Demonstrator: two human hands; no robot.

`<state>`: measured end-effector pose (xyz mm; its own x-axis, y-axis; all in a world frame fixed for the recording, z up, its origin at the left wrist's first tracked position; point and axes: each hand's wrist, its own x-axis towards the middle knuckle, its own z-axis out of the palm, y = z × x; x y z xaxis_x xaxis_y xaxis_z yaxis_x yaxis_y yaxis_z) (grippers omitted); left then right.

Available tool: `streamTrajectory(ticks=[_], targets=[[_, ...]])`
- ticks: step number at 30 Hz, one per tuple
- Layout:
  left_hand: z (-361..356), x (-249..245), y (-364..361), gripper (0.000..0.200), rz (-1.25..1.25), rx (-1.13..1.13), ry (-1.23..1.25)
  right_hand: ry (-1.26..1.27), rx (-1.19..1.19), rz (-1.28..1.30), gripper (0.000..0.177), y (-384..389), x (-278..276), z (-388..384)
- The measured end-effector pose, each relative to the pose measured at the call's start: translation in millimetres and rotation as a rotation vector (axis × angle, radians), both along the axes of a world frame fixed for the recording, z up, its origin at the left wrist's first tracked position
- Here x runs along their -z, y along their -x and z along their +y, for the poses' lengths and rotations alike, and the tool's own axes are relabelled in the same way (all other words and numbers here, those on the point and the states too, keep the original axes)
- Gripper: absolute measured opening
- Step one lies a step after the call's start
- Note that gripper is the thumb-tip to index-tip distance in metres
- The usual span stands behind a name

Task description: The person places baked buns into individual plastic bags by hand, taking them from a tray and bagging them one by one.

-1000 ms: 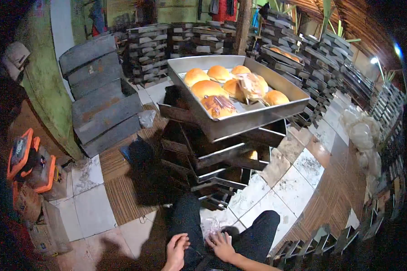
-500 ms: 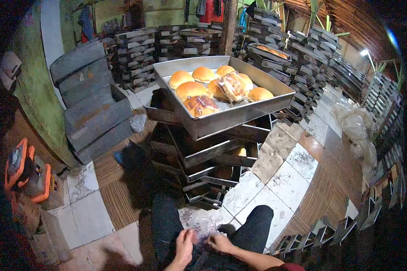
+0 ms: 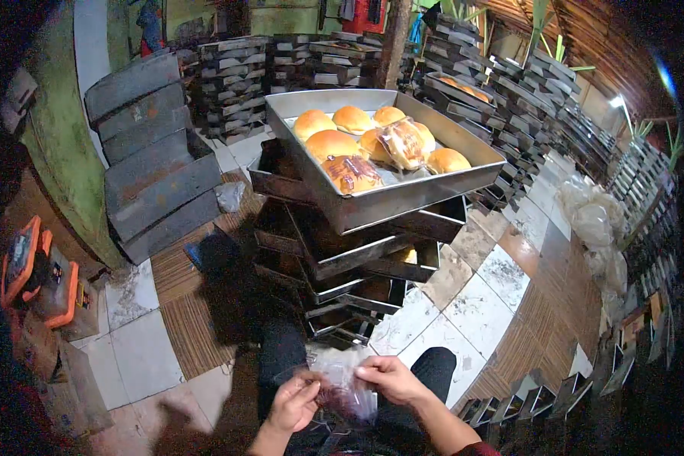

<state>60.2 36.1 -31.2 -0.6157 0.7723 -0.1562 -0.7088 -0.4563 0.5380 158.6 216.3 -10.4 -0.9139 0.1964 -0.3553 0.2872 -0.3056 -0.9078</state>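
Note:
Between my two hands, above my lap, is a clear plastic bag [image 3: 345,372] with dark print on it. My left hand [image 3: 295,399] pinches its left side, and my right hand [image 3: 391,378] grips its upper right edge. The bag looks flat; whether anything is inside cannot be made out. Beyond my knees, a deep metal tray [image 3: 425,191] tops a stack of trays. It holds several round golden buns [image 3: 331,144]. One wrapped bun [image 3: 401,144] in clear printed plastic lies on top of others, and another bun [image 3: 353,175] with dark print over it sits at the near corner.
Crisscrossed metal trays [image 3: 357,262] form the stack before me. Grey metal boxes [image 3: 159,178] are piled at left, beside an orange-trimmed toolbox [image 3: 61,296]. Tall tray stacks [image 3: 232,83] line the back. Clear plastic sacks [image 3: 596,216] lie at right on the tiled floor.
Both hands have risen slightly from my lap and moved farther apart, and the plastic bag now shows spread between them. The view has shifted a little; the buns have stayed in place.

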Motion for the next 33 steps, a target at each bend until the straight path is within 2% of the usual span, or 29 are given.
streamTrajectory(ticks=[2, 3, 4, 5, 6, 7, 8, 9, 10, 11, 13, 14, 15, 16, 17, 18, 19, 20, 22, 23, 24, 26, 27, 28, 30, 32, 33], targets=[[-4.5, 4.9, 7.4, 0.020, -0.013, 0.067, -0.002, 0.138, 0.244, 0.114, 0.013, 1.6, -25.4, 1.7], [-7.4, 8.3, 12.1, 0.020, 0.096, 0.124, 0.139, -0.026, 0.329, 0.065, 0.013, 2.9, -20.0, 8.0], [-7.8, 12.2, 15.2, 0.020, 0.205, 0.185, 0.279, -0.412, 0.337, 0.150, 0.013, 9.7, -25.0, 4.2], [-3.1, 15.8, 13.4, 0.015, 0.227, 0.066, 0.401, -0.797, 0.213, 0.081, 0.014, 10.5, -22.3, 11.2], [-2.0, 24.3, 14.6, 0.015, 0.208, 0.066, 0.398, -1.176, 0.074, 0.008, 0.015, 10.7, -18.3, 18.0], [-0.4, 34.6, 18.6, 0.015, 0.493, -0.070, 0.629, -1.351, 0.190, -0.029, 0.018, 15.5, -13.9, 13.5], [2.5, 34.5, 22.0, 0.018, 0.777, -0.212, 0.857, -1.222, 0.145, -0.083, 0.019, 17.5, -23.5, 4.3], [5.6, 28.0, 26.0, 0.027, 0.482, -0.246, 0.851, -1.176, -0.169, -0.048, 0.015, 20.9, -45.0, 1.8], [5.0, 37.9, 32.5, 0.030, 0.522, -0.263, 0.805, -1.107, -0.475, -0.016, 0.011, 29.8, -68.8, 2.2], [6.6, 49.8, 31.4, 0.033, 0.471, -0.262, 0.785, -1.119, -0.206, 0.067, 0.007, 28.9, -78.1, 12.0], [10.9, 88.7, 23.3, 0.037, 0.410, -0.255, 0.763, -1.626, 0.544, 0.282, 0.023, 64.5, -112.4, 74.8], [15.6, 116.4, 19.9, 0.040, 0.380, -0.308, 0.806, -1.491, 0.765, 0.541, 0.029, 93.4, -154.7, 97.4], [20.2, 130.2, 22.2, 0.043, 0.352, -0.370, 0.847, -1.204, 0.747, 0.638, 0.028, 115.2, -192.0, 107.7], [21.5, 124.9, 20.8, 0.043, 0.347, -0.375, 0.846, -1.522, 0.661, 0.575, 0.025, 138.8, -224.1, 121.9], [22.1, 114.3, 15.0, 0.044, 0.468, -0.391, 0.857, -1.535, 0.511, 0.542, 0.024, 168.3, -238.6, 146.3], [22.5, 109.0, 12.1, 0.046, 0.590, -0.402, 0.865, -1.755, 0.350, 0.508, 0.034, 196.4, -246.0, 177.2], [24.8, 129.7, 8.6, 0.045, 0.586, -0.382, 0.784, -2.107, 0.131, 0.444, 0.061, 217.3, -257.0, 190.7], [23.4, 120.5, 10.8, 0.044, 0.634, -0.333, 0.789, -1.849, -0.048, 0.308, 0.074, 232.7, -253.1, 219.6], [22.4, 114.8, 15.5, 0.042, 0.711, -0.361, 0.793, -1.646, -0.214, -0.136, 0.086, 249.8, -251.9, 235.5], [19.2, 103.8, 18.0, 0.042, 0.714, -0.366, 0.794, -1.557, -0.326, -0.280, 0.084, 253.0, -257.1, 224.3], [16.8, 90.4, 21.4, 0.041, 0.625, -0.363, 0.797, -1.560, -0.327, -0.272, 0.084, 253.8, -265.2, 220.3], [13.7, 90.1, 24.7, 0.041, 0.533, -0.354, 0.802, -1.351, -0.373, -0.492, 0.069, 245.8, -277.3, 224.9], [11.4, 101.7, 25.7, 0.041, 0.497, -0.380, 0.795, -1.233, -0.310, -0.265, 0.055, 234.8, -278.9, 237.1], [9.8, 108.8, 24.3, 0.041, 0.459, -0.404, 0.787, -1.245, -0.223, 0.000, 0.052, 221.6, -283.9, 223.7], [10.0, 114.1, 22.8, 0.041, 0.375, -0.415, 0.736, -1.145, -0.057, 0.232, 0.051, 195.1, -289.3, 214.2], [7.1, 124.1, 22.8, 0.043, 0.411, -0.325, 0.752, -0.958, -0.204, 0.322, 0.051, 166.4, -282.1, 234.6], [8.6, 123.5, 22.0, 0.043, 0.416, -0.324, 0.747, -0.980, -0.210, 0.209, 0.056, 148.8, -278.3, 236.7]])
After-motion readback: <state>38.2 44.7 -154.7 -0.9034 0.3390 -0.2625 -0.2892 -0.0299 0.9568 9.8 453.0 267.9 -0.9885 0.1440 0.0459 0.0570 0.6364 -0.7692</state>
